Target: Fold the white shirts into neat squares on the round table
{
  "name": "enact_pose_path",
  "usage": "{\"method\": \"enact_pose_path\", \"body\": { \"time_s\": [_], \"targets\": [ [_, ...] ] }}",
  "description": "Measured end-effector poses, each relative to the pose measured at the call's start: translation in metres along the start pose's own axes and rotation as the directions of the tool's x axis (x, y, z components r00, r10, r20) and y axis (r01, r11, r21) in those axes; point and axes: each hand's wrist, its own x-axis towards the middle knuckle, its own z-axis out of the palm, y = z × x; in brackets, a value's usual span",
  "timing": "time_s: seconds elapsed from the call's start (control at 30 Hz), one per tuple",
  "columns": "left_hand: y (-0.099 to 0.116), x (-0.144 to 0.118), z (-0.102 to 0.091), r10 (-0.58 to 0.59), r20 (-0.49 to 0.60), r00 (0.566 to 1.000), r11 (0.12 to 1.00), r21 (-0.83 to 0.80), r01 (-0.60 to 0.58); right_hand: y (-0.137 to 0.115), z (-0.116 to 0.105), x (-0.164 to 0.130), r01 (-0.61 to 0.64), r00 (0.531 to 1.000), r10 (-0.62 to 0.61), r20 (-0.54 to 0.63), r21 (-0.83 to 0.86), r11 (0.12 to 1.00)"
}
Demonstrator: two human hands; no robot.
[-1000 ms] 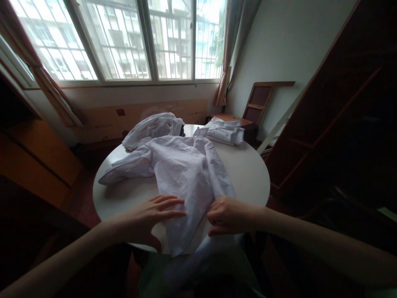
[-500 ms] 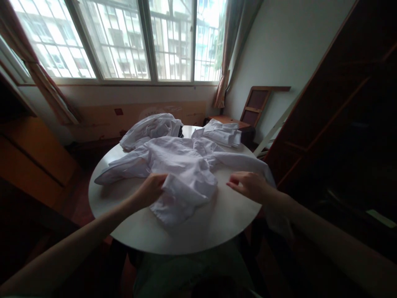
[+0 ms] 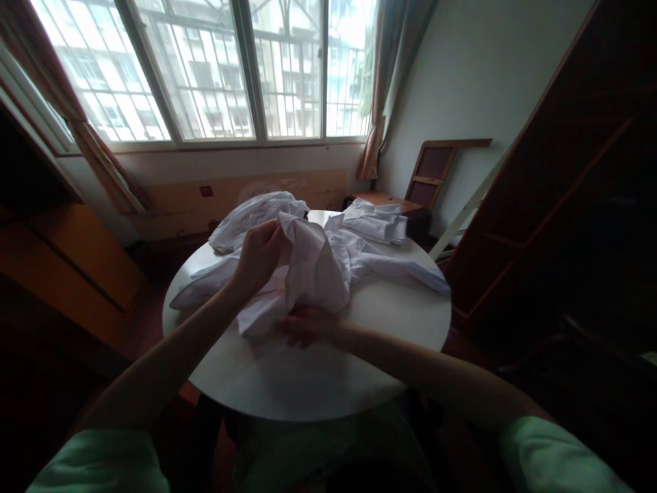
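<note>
A white shirt [image 3: 313, 263] lies across the round table, its sleeves stretched out to the left and right. My left hand [image 3: 263, 252] is closed on the edge of its near part and holds that fabric raised above the tabletop. Below the lifted cloth, my right hand [image 3: 311, 325] reaches in low from the right, its fingers stretched out to the left over the near part of the shirt. These fingers are somewhat blurred and partly in shadow. Whether they press on the fabric is hard to make out.
The white round table [image 3: 308, 394] also carries a heap of white clothes [image 3: 251, 216] at the back left and a folded white stack [image 3: 374, 220] at the back right. Behind it stand a wooden chair [image 3: 428, 174] and a long cardboard panel [image 3: 185, 202] under the window.
My left hand has risen, lifting the shirt's near part up and away from me. My right hand has crossed leftward from the bare table to beneath the raised cloth.
</note>
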Motion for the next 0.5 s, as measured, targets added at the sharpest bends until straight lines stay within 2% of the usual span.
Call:
{"method": "enact_pose_path", "body": {
  "time_s": [0.1,0.17,0.23,0.3,0.37,0.43,0.5],
  "targets": [
    [0.009,0.010,0.002,0.027,-0.025,0.999,1.000,-0.001,-0.027,-0.007,0.017,0.011,-0.186,0.980,0.158,0.118,0.286,0.940],
    [0.013,0.021,0.001,0.037,-0.056,0.998,0.999,0.003,-0.036,-0.008,0.029,0.015,-0.221,0.967,0.141,0.214,0.420,0.880],
    [0.015,0.034,0.000,0.039,-0.100,0.994,0.999,0.019,-0.037,-0.006,0.042,0.021,-0.166,0.972,0.048,0.228,0.530,0.832],
    [0.015,0.046,-0.003,0.048,-0.156,0.987,0.998,0.040,-0.042,-0.003,0.053,0.030,-0.049,0.993,-0.027,0.112,0.623,0.781],
    [0.013,0.056,-0.007,0.061,-0.198,0.978,0.998,0.046,-0.053,-0.002,0.059,0.040,0.071,0.997,-0.032,-0.070,0.670,0.739],
    [0.008,0.062,-0.015,0.069,-0.218,0.974,0.997,0.038,-0.062,-0.002,0.057,0.045,0.167,0.971,-0.006,-0.238,0.664,0.729],
    [0.000,0.066,-0.026,0.066,-0.242,0.968,0.997,0.049,-0.056,-0.006,0.043,0.040,0.250,0.927,-0.011,-0.374,0.598,0.761]
  ]
}}
